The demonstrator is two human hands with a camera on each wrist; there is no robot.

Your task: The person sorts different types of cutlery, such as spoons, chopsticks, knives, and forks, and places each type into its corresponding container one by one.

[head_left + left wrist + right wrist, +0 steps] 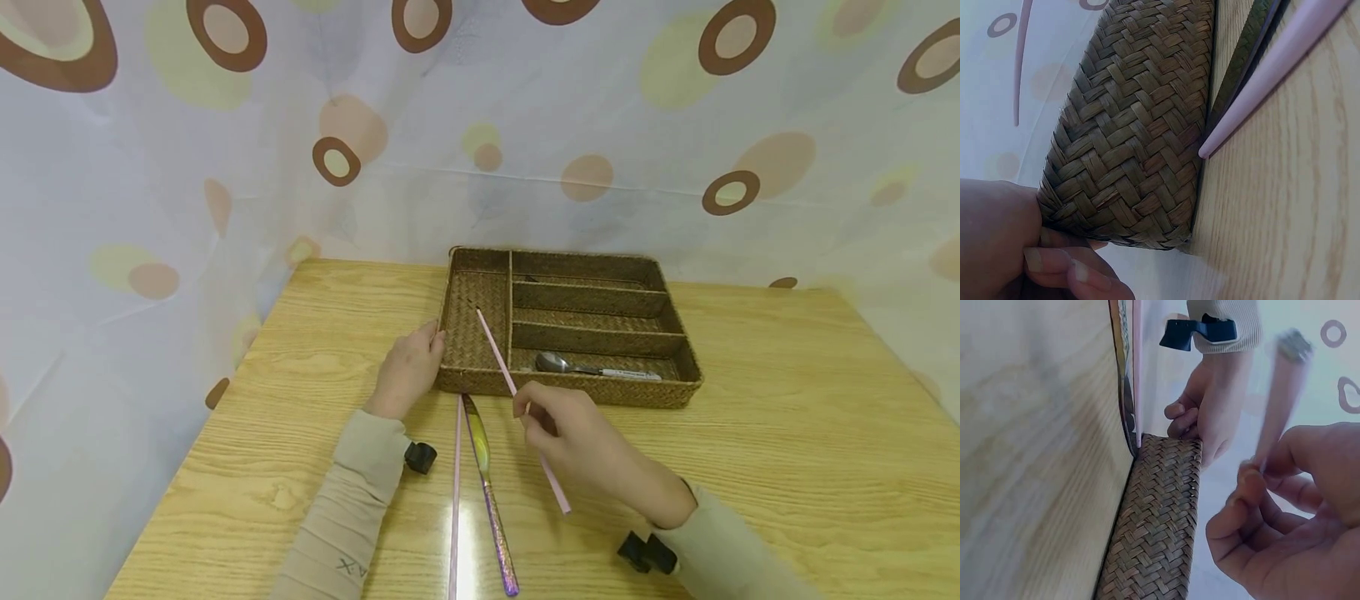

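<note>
Over the front wall of a woven tray [570, 387], the right hand [577, 429] holds a pink chopstick [495, 346] aslant, its grip closed in a pinch between thumb and fingers partway along the shaft. The thinner end of this chopstick hangs above the long left compartment, while the thicker end points back toward the person, raised above the worktop [787, 450]. At the tray's left side, the left hand [408, 367] has its grip on the wall near the front corner, fingers bent against the weave. Between the two forearms lie a second pink chopstick [455, 500] and a knife [497, 525] with a shiny gold and purple finish. Their far ends sit close together at the foot of the tray's front wall; whether they touch it I cannot tell. Right of the left compartment, the tray has three crosswise compartments, and the nearest one holds a spoon [552, 362], its silver bowl to the left and its pale, patterned handle to the right. Something dark shows in the farthest one, too small to make out. Behind the worktop hangs a white sheet [450, 100] printed with brown rings and pale discs.
</note>
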